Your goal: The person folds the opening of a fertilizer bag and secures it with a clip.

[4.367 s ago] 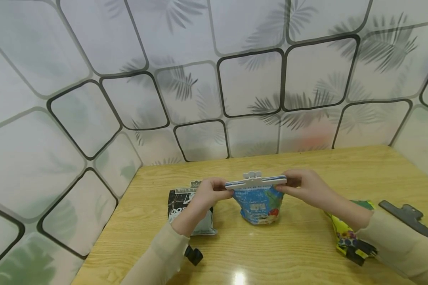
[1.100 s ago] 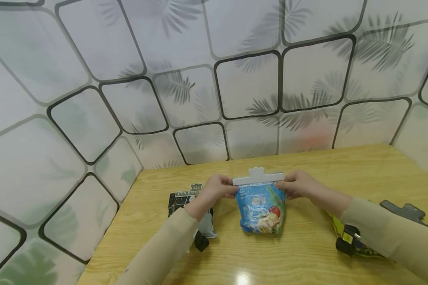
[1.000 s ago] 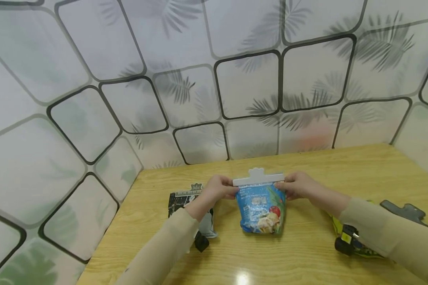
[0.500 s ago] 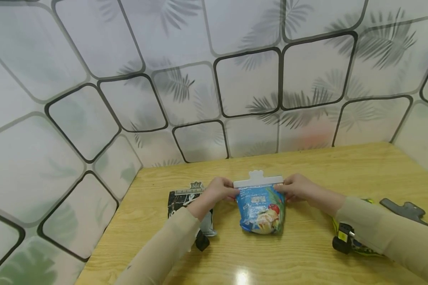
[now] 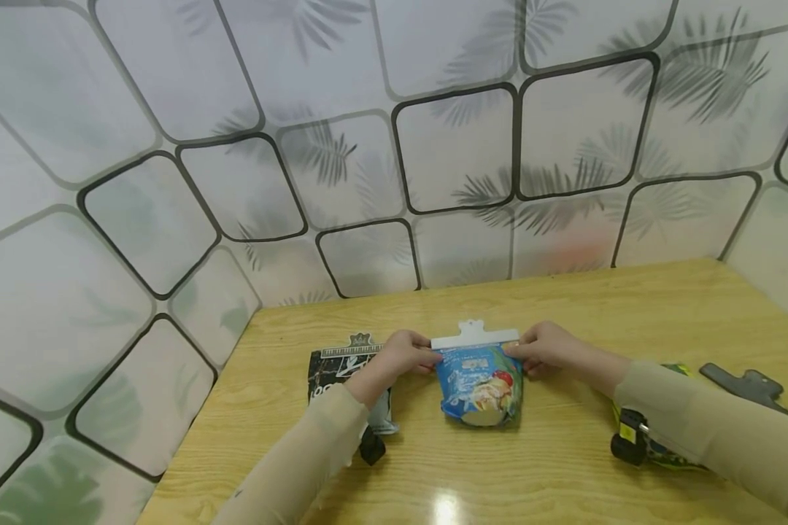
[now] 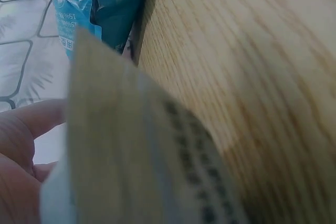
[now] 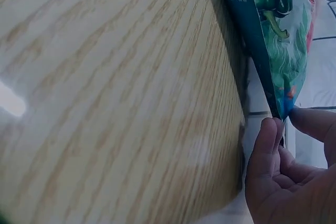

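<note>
Head view: the right sleeve [image 5: 689, 415] partly hides the yellow bag [image 5: 671, 458], 4 o'clock; print on the blue bag [image 5: 476, 386] is illegible. Left wrist view: the near pack [image 6: 121, 150], 7 o'clock, is blurred; the left hand [image 6: 14, 150] is cut off at 8 o'clock.

Pale, leaf-printed walls [image 5: 456, 149] border a glossy wooden table [image 5: 551, 467].

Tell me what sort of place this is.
Probably a small indoor work corner, perhaps a booth: a wood-grain table with leaf-printed walls close behind and at its sides, and a blue bag topped by a white clip. The room beyond isn't shown.
</note>
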`<state>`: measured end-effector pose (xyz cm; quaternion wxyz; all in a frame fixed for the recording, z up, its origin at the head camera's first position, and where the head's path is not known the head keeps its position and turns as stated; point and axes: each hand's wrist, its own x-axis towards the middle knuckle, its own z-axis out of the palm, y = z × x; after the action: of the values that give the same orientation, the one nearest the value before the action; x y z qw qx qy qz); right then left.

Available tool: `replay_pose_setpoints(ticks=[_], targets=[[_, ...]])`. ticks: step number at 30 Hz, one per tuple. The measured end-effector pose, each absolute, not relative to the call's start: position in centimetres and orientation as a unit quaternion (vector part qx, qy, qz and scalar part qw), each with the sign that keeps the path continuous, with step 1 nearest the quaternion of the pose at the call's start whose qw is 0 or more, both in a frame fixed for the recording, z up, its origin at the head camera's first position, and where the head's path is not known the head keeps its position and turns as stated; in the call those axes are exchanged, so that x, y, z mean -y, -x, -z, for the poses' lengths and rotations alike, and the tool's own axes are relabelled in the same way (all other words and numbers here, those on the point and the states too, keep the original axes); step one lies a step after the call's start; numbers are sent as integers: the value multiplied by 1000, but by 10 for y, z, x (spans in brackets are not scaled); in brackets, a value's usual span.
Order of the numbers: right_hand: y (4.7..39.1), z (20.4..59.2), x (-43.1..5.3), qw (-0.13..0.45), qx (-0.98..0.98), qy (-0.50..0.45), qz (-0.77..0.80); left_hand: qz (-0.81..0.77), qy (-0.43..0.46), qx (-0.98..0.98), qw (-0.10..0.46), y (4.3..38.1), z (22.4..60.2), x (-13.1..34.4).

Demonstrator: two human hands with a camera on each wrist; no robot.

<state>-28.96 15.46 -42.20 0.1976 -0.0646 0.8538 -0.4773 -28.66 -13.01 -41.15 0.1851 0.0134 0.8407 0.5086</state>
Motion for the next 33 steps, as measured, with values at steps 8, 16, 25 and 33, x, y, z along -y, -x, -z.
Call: replay_pose_setpoints(ticks=[8,16,25,33], targets=[[291,421,-154,200,-858,68,468,-502,-13,-846,178,289,414,130],[290,421,-154,188,-878,100,428,-487,-21,-855,176,289,415,130],[288,420,-154,179,-893,117,396,-459,-37,-869,180,286,412,131],[285,417,-156,188,-891,106,400,-453,-41,-869,194,284,410,130]])
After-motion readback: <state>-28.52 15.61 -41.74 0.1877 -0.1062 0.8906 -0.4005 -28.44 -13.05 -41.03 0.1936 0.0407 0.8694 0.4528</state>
